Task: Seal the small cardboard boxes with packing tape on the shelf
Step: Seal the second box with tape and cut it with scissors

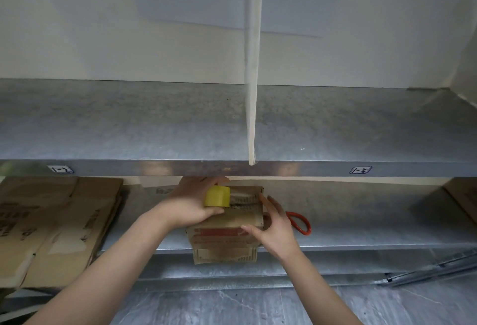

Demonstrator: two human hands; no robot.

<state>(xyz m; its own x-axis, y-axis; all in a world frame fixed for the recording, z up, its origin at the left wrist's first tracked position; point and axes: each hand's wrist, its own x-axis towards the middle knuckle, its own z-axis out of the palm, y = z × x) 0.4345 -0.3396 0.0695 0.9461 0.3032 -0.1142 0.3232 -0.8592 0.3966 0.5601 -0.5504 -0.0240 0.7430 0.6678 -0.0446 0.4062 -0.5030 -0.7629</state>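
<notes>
A small brown cardboard box (pixel 227 224) stands on the lower metal shelf (pixel 361 231), its front hanging slightly over the shelf edge. My left hand (pixel 192 202) grips a yellowish roll of packing tape (pixel 217 196) and holds it against the left part of the box top. My right hand (pixel 273 226) rests on the box's right side, fingers straight along the side and thumb on the front top edge. The top flaps lie closed under the roll.
Flattened cardboard boxes (pixel 51 224) are stacked on the lower shelf at the left. Red-handled scissors (pixel 300 222) lie just right of the box. An upper metal shelf (pixel 232 123) with a white upright divider (pixel 253 66) overhangs. More cardboard (pixel 462 195) shows far right.
</notes>
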